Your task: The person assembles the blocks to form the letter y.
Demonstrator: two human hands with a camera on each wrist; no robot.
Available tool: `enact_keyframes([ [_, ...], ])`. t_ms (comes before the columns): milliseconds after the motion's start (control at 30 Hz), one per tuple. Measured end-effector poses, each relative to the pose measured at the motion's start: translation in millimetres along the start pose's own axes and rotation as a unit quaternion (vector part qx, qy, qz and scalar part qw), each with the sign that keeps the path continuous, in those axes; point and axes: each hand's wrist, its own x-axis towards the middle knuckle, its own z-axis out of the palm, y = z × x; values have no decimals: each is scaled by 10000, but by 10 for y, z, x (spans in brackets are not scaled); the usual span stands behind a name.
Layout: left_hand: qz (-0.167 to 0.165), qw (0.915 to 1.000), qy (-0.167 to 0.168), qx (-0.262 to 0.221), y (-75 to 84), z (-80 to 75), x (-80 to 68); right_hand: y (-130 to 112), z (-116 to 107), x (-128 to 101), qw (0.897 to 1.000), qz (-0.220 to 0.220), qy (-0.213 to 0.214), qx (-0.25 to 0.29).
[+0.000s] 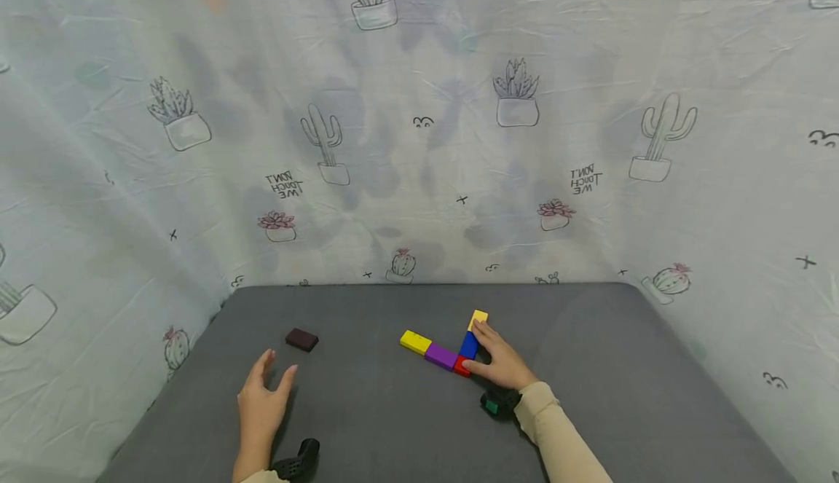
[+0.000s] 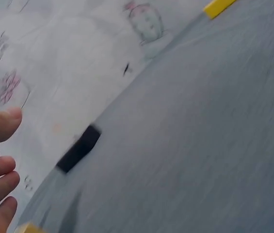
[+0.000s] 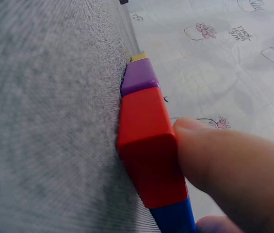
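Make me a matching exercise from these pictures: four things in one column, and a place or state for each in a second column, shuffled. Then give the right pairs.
Things:
1. dark brown block
2. red block
3. purple block
4. left hand

Places or states:
A. lies between a yellow block and the red one
B. alone on the grey mat, ahead of the left hand
C. fingers spread, holding nothing
D. at the corner of the row, touched by the right hand

Pairs: 1-B, 2-D, 3-A, 4-C
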Motion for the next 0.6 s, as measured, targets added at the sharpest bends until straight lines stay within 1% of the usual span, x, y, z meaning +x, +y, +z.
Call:
enact_keyframes([
  [167, -122, 9983, -256, 503, -153, -214, 15, 26, 6, 0, 10000, 3, -23, -38],
  [300, -268, 9960, -497, 696, -252, -354, 22, 25, 5, -3, 10000, 10, -11, -31],
  [433, -549, 9923, -702, 859, -311, -454, 34, 14, -10, 1, 10000, -33, 9, 18],
  [533, -642, 9882, -886, 1068, -355, -505, 36, 9, -16, 2, 10000, -61, -10, -36],
  [600, -685, 9842, -1074, 1232, -387, -529, 38, 8, -13, 3, 10000, -63, -20, -72],
])
